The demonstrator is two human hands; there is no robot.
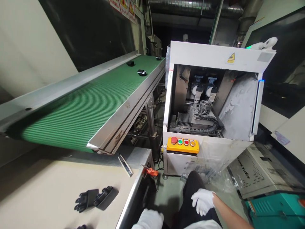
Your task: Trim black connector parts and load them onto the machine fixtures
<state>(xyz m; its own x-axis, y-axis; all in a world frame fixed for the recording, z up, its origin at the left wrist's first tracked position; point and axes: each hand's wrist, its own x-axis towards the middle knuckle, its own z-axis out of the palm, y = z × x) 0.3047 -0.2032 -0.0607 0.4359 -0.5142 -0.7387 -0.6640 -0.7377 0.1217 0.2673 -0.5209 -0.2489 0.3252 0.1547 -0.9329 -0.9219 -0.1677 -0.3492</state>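
Observation:
My right hand [203,201], in a white glove, rests on my dark-trousered thigh with its fingers apart and nothing in it. At the bottom edge, my left hand [150,219], also white-gloved, is near the metal edge of the table; its fingers are hidden. On the beige table [54,181] lie black parts [105,196] in a small group, with another part cut off at the lower edge. A slim knife-like tool [125,165] lies near the table's far corner, beside an orange-handled item [151,172].
A green conveyor belt [78,105] carries black pieces [142,72] at its far end. Ahead stands a white machine [207,52] with a yellow button box [183,145]. At the lower right are a grey unit [252,175] and a teal box [274,210].

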